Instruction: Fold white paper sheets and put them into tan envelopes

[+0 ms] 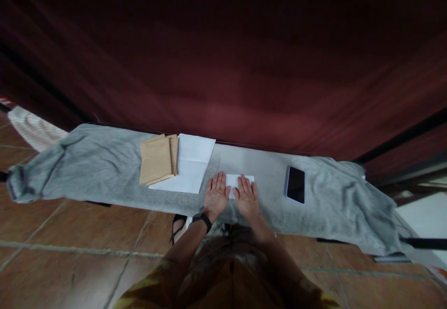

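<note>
A small white sheet of paper (232, 179), perhaps folded, lies on the grey cloth in front of me. My left hand (216, 193) rests flat on its left side, fingers stretched out. On its right side my right hand (247, 196) lies flat too, with the fingers extended. Both palms hide much of the paper, and neither hand grips anything. Left of my hands, larger white sheets (195, 162) lie with a crease across them. Brown envelopes (155, 160) are stacked partly on top of these sheets.
A phone (295, 184) lies face up to the right. The grey cloth (104, 160) covers a long narrow surface, wrinkled at both ends. Behind it hangs a dark red curtain (223, 76). Brown floor tiles (87, 234) show in front.
</note>
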`<state>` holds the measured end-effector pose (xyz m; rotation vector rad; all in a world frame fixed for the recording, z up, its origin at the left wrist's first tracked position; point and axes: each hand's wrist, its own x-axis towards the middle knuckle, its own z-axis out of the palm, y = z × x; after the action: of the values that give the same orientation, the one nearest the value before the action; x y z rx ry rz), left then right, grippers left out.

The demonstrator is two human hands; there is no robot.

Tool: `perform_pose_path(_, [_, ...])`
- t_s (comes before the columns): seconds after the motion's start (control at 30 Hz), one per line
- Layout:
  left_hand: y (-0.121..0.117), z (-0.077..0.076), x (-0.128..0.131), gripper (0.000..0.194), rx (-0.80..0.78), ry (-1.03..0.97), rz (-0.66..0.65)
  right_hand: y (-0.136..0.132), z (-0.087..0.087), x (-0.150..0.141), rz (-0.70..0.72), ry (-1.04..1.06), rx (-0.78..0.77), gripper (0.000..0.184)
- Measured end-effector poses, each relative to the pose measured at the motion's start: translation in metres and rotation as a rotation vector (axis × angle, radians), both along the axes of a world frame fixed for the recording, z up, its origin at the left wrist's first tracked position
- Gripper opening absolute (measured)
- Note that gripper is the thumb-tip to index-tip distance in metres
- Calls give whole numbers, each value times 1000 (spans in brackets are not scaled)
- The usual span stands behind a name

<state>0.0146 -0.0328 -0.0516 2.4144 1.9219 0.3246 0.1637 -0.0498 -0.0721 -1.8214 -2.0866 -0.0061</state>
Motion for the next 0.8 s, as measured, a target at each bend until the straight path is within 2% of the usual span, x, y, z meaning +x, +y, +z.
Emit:
perform_pose_path(0.27, [0, -1, 1, 61, 8, -12, 11, -4, -4, 16, -68, -15, 108, 55])
perform_pose_path(0.5, [0, -3, 0, 62, 27, -17, 15, -14, 0, 33, -125, -69, 45, 58])
perform_pose_path(0.63, [-2, 1, 0, 62, 44, -23, 29, -17, 1, 36, -121, -48, 77, 59])
perform_pose_path(0.7, [-6, 5, 2, 61, 58, -28, 0, -17, 2, 36, -117, -44, 97, 58])
perform_pose_path(0.8, [-21, 9, 11, 59, 69, -44, -148, -18, 2, 36, -106, -66, 87, 57])
